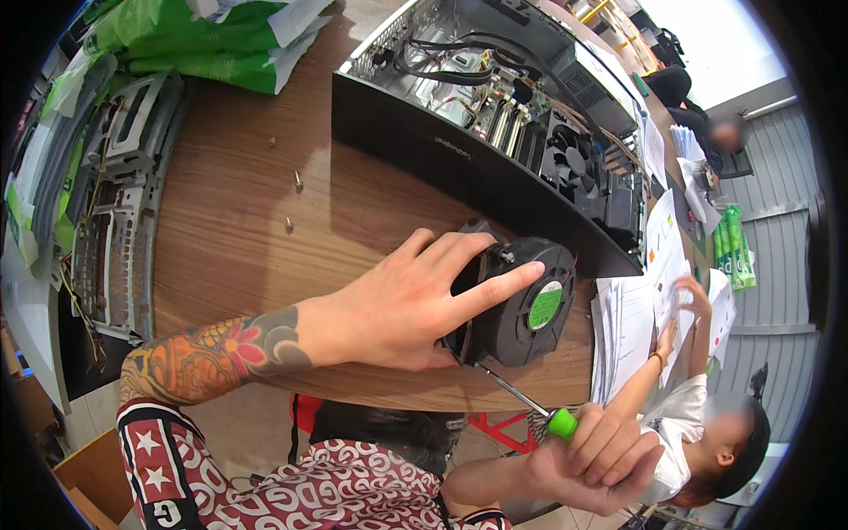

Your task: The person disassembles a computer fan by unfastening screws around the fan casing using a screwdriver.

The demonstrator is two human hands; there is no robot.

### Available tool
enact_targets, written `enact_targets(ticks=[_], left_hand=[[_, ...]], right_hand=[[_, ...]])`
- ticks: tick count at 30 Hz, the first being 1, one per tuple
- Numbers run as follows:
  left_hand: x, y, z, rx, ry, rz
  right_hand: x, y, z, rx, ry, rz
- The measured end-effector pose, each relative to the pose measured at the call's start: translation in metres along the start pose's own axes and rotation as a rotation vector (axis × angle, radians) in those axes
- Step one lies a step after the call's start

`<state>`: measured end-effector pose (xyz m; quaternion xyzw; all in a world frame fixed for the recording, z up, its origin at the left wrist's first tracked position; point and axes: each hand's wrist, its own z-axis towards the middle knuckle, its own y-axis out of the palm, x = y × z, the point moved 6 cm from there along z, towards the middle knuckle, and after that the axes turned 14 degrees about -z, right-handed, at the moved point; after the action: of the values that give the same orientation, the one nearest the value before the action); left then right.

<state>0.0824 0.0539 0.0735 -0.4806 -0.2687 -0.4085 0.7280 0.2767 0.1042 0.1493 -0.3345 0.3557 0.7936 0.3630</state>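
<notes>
Black blower fan: while the left hand clasps it, the fan is at the bench's near edge, its round green label in view.
Left hand: wrapped over the fan's 9 o'clock side, index finger stretched across the housing.
Right hand: at the fan's 5 o'clock, fingers curled round the green handle of a screwdriver.
Screwdriver tip: at the fan's 7 o'clock edge; contact cannot be told.
Opened computer case: near the fan, at 12 o'clock.
Loose screws: at 10 o'clock, well apart.
Printed sheets: just beside, at 3 o'clock, a co-worker's hands on them.
</notes>
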Motion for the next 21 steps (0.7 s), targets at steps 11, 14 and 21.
enact_targets(ticks=[11, 14, 21], left_hand=[[0.0, 0.001, 0.0, 0.007, 0.016, 0.019], [0.002, 0.001, 0.0, 0.008, 0.028, 0.021], [0.002, 0.0, 0.0, -0.014, 0.014, 0.019]], right_hand=[[0.001, 0.034, 0.016, -1.047, -0.136, 0.273], [-0.01, 0.046, 0.013, -1.215, -0.184, 0.302], [-0.008, 0.023, 0.004, -0.235, -0.008, -0.104]])
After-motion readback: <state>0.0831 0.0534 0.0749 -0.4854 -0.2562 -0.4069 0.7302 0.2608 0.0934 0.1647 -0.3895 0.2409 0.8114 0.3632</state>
